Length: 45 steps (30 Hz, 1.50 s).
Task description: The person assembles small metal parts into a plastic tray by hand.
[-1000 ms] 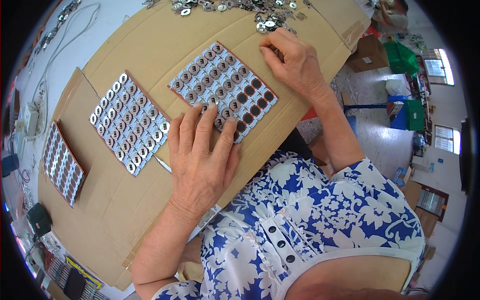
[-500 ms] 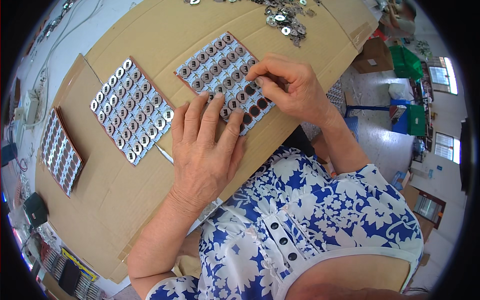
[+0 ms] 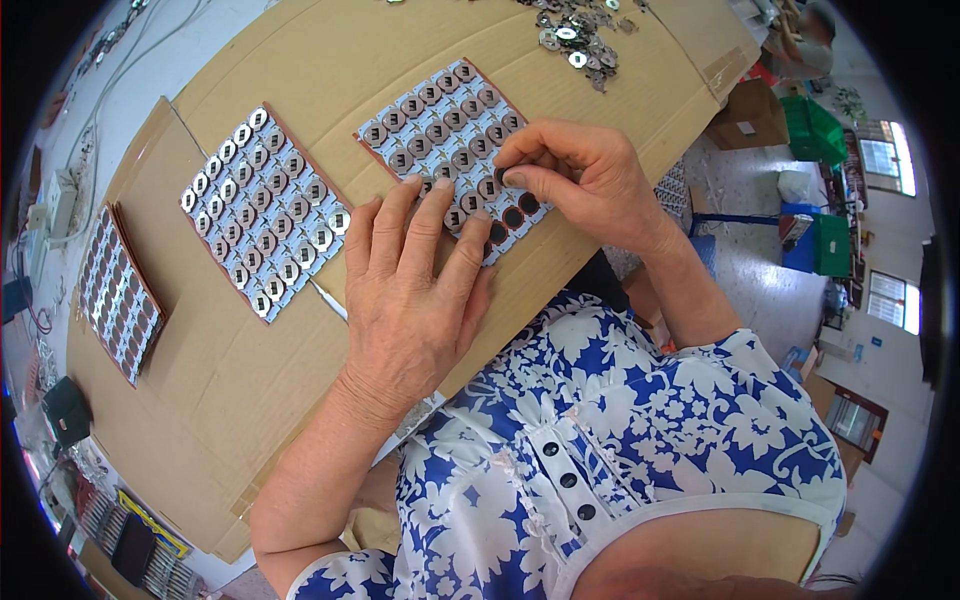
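A light-blue circuit-board panel [image 3: 440,112] with reddish-brown edges lies tilted on the cardboard in front of me. Rows of small eight-sided metal plates cover most of it. Bare round black spots [image 3: 514,217] show along its near right edge. My left hand [image 3: 410,285] rests on the panel's near left part, fingers spread and tips pressing on it. Over the right edge, my right hand [image 3: 590,182] is closed in a pinch, thumb and forefinger at a black spot. Whatever the fingertips hold is hidden.
Left of this panel lies another one [image 3: 262,215] full of metal plates. Farther left stands a stack of panels [image 3: 120,295] with round spots. Loose metal plates [image 3: 575,45] are heaped at the far side. A thin pale tool [image 3: 328,300] lies near my left hand. Cardboard [image 3: 215,430] covers the table.
My right fingertips have come down and slightly nearer, onto a black spot that was partly in sight before. My left hand stays on the panel. The whole view has shifted a little.
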Available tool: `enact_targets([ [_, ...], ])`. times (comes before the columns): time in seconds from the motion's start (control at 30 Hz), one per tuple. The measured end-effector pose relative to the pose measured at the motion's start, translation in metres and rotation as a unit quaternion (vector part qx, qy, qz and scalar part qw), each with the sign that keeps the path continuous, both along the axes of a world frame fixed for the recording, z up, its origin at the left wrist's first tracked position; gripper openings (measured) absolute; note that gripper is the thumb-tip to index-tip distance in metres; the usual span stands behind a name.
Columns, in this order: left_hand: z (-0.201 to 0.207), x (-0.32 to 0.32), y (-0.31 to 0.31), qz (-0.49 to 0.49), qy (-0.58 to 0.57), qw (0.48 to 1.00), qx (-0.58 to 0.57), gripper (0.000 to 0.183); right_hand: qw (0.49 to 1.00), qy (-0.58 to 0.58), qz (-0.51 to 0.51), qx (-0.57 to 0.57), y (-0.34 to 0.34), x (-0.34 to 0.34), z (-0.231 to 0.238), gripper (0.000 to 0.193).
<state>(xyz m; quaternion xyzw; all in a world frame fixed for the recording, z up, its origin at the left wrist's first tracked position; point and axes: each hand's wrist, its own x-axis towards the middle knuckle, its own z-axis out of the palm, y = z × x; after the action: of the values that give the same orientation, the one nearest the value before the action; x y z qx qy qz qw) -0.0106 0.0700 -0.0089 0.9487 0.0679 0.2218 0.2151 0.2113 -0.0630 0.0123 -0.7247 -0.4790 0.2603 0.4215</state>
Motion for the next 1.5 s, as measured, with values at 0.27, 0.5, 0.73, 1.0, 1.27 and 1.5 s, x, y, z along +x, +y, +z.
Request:
enact_targets([
  [0.27,-0.001,0.0,-0.001,0.002,0.001,1.0,-0.004,0.057,0.995,-0.045,-0.03,0.082,-0.004,-0.005,-0.01,0.014],
  [0.5,0.002,0.001,-0.003,0.0,-0.001,1.0,-0.009,0.056,0.998,-0.026,-0.045,0.032,-0.006,-0.007,-0.005,0.012],
  [0.73,0.001,0.005,-0.003,-0.024,-0.01,1.0,-0.008,0.054,0.995,-0.067,-0.072,-0.008,-0.002,-0.014,0.001,0.011],
  [1.0,0.001,0.004,-0.004,-0.024,0.004,1.0,0.005,0.057,0.967,-0.232,-0.003,0.105,-0.009,-0.009,-0.017,0.018],
  [1.27,0.011,0.005,-0.001,-0.02,0.006,1.0,0.007,0.055,0.977,-0.121,-0.166,0.052,-0.01,0.031,-0.007,0.032],
  [1.5,0.014,0.01,-0.004,-0.001,-0.018,1.0,0.006,0.055,0.963,-0.227,-0.126,0.077,-0.002,0.078,-0.017,0.021],
])
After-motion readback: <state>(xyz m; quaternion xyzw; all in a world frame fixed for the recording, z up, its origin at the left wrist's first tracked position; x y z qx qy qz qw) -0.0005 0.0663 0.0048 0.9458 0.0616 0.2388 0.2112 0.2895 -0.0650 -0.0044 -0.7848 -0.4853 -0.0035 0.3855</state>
